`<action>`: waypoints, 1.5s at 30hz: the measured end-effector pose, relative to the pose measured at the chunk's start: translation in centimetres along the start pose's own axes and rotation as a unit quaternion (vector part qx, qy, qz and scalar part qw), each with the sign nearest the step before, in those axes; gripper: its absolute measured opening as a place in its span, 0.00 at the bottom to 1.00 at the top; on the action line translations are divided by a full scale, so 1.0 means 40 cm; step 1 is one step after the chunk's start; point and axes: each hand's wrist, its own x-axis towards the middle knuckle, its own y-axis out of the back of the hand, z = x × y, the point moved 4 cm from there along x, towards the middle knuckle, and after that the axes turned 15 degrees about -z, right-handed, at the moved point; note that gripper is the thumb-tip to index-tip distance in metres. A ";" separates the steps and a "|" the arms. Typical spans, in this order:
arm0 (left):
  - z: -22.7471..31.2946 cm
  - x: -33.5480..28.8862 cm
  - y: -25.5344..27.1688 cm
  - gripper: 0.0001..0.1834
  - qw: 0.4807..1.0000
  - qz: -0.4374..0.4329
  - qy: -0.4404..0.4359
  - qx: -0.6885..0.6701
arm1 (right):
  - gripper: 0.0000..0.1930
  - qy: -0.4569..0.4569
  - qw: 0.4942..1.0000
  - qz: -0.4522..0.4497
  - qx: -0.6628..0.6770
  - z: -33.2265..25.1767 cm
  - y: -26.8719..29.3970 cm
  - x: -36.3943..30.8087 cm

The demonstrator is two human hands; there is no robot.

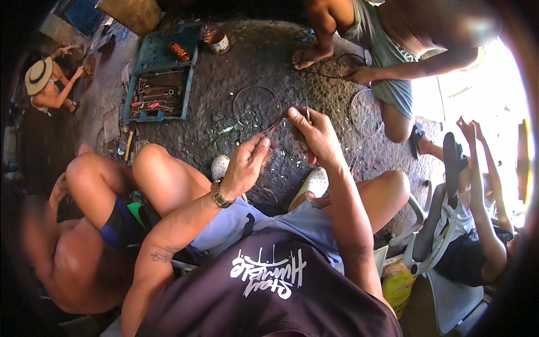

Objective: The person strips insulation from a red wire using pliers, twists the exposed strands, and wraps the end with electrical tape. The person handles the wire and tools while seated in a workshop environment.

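A thin dark wire (pixel 242 96) bends into a wide loop above the ground in front of me. My left hand (pixel 247 160), with a gold watch on its wrist, pinches the wire near where its ends come together. Close by, my right hand (pixel 321 137) is closed around a red-handled tool (pixel 311 158) with a narrow metal tip; most of it is hidden by the fingers. The right thumb and forefinger also meet the dark strand that runs across from the left hand.
An open teal toolbox (pixel 159 92) holds wrenches, with a copper coil (pixel 179 51) in its lid. Beside it stands a bucket (pixel 219 45). A person opposite handles another wire loop (pixel 349 64). Other people sit at left and right. A hammer (pixel 128 146) lies at left.
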 end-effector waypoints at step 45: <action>0.005 -0.049 0.030 0.13 0.999 0.022 -0.038 0.018 | 0.16 -0.013 0.953 0.071 -0.294 0.128 0.147 0.006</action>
